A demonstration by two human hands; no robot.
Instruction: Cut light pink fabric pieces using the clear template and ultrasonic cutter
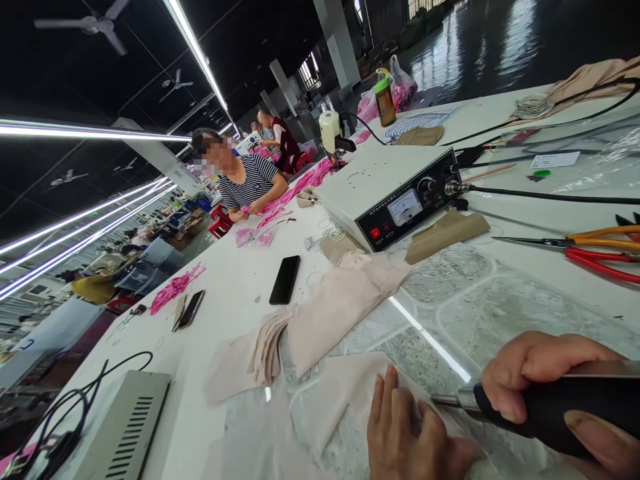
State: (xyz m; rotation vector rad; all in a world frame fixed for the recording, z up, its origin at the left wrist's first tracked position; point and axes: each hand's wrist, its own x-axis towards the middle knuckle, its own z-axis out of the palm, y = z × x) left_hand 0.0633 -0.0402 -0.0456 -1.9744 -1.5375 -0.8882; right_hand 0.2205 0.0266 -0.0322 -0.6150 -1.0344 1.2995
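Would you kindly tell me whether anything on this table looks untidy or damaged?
No damage stands out. Slightly untidy: thin pale strands lie tangled beside the metered control box, and the beige fabric stack is fanned unevenly.

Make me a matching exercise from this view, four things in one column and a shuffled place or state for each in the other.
1. Left hand
2. Right hand
3. Bottle
4. Metered box

A. Has a red switch
B. Grips a black-handled tool
C. Topped by a green lid
D. Rests on pale fabric

Pairs: 1-D, 2-B, 3-C, 4-A
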